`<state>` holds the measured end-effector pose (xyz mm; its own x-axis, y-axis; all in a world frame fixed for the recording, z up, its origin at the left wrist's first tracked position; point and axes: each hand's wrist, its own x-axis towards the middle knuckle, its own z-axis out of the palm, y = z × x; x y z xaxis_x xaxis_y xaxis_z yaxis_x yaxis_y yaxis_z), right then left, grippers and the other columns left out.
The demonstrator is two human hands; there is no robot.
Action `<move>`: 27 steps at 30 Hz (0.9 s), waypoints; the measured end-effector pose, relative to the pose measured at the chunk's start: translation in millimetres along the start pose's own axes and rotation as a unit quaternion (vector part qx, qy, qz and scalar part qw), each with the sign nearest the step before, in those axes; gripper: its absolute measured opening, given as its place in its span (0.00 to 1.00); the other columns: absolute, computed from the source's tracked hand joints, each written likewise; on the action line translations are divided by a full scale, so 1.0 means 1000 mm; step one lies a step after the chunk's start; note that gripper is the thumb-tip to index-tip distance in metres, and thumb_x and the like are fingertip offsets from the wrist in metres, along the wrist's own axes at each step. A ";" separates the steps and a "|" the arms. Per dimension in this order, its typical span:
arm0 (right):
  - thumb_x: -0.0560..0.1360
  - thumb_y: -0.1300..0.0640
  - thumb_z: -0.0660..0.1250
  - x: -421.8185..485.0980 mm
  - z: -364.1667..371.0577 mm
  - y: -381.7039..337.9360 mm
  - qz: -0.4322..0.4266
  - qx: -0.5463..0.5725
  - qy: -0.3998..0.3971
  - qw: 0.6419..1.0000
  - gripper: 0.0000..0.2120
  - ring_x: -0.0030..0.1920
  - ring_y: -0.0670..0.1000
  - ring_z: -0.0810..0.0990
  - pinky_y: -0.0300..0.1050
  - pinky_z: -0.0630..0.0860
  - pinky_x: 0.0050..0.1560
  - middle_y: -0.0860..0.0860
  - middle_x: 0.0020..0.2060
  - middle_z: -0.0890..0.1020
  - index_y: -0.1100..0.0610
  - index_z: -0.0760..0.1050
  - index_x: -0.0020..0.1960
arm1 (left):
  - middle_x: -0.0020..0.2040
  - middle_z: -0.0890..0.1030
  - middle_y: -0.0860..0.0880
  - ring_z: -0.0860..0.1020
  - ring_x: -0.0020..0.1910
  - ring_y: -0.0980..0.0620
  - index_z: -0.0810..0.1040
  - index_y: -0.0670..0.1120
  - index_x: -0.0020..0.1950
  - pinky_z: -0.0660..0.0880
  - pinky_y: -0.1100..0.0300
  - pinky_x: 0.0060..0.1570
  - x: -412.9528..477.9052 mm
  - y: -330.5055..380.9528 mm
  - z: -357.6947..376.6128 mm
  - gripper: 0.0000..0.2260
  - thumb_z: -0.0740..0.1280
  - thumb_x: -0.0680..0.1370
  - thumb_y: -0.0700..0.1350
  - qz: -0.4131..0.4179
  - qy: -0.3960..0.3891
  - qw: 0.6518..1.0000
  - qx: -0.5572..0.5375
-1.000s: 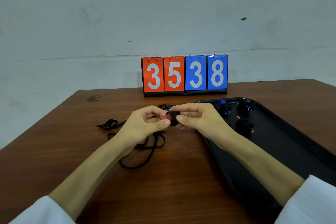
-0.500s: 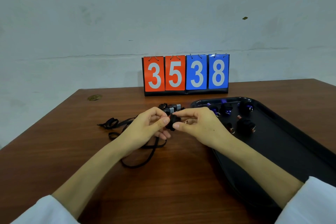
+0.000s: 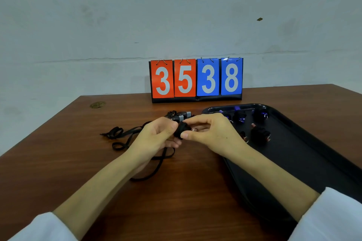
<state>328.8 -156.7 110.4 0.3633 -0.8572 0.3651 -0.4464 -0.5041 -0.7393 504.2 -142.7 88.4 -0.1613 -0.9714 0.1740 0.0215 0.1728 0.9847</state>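
Far left, towards the back of the table (image 3: 58, 162): one brass disc (image 3: 97, 104), flat on the wood. Next right: one black strap (image 3: 116, 131), looped and tangled, running under the left hand (image 3: 156, 137). Far end hidden there; held or merely passing beneath, cannot tell. Two white sleeves (image 3: 45, 227), both cut off by the lower edge.

Left hand: fingers curled, thumb and forefinger pinching one black part (image 3: 181, 130) from the left. Part raised just above the table near centre, between both hands, just left of the tray. Mostly covered by fingertips, shape hard to make out. Just behind it, on the table: a small grey-and-black cluster (image 3: 182, 116), perhaps two or three blocks, count uncertain. Further back: one scoreboard (image 3: 195, 79) with four cards, two red reading 3 and 5, two blue reading 3 and 8.

Right hand (image 3: 211, 133): thumb and forefinger gripping the same black part from the right, other fingers bent. A glint of metal under them, too small to name.

Far right: one black tray (image 3: 313, 162), right side cut off by the frame edge. Inside, at the far end: about five small dark pieces (image 3: 259, 135), some with blue or copper glints. Black on black, one partly behind the right hand, exact count unsure.
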 end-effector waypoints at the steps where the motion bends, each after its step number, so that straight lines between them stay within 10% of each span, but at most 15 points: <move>1: 0.68 0.52 0.73 0.001 -0.001 0.000 0.009 0.010 -0.005 1.000 0.17 0.45 0.36 0.78 0.31 0.75 0.47 0.34 0.40 0.78 0.50 0.79 0.56 | 0.40 0.80 0.45 0.79 0.37 0.52 0.75 0.41 0.49 0.78 0.63 0.39 0.000 -0.001 0.001 0.13 0.63 0.73 0.50 0.000 -0.002 1.000 0.012; 22: 0.68 0.51 0.74 -0.001 -0.015 -0.006 0.052 -0.013 -0.022 0.998 0.17 0.48 0.39 0.78 0.32 0.74 0.46 0.43 0.50 0.82 0.49 0.79 0.56 | 0.37 0.82 0.50 0.75 0.33 0.55 0.70 0.50 0.55 0.72 0.62 0.32 -0.008 0.000 0.020 0.14 0.60 0.74 0.54 0.032 0.062 0.993 0.093; 27: 0.66 0.52 0.76 -0.011 -0.087 0.019 0.123 -0.012 0.090 0.988 0.13 0.47 0.44 0.82 0.41 0.79 0.49 0.46 0.46 0.84 0.50 0.81 0.50 | 0.40 0.81 0.49 0.76 0.39 0.61 0.71 0.53 0.54 0.71 0.71 0.41 -0.011 0.000 0.021 0.09 0.56 0.78 0.53 0.109 0.120 0.970 0.180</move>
<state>245.8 -165.9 141.7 0.0903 -0.9578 0.2729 -0.5229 -0.2788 -0.8055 485.5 -128.8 86.5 0.0427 -0.9077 0.4174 -0.3233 0.3828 0.8654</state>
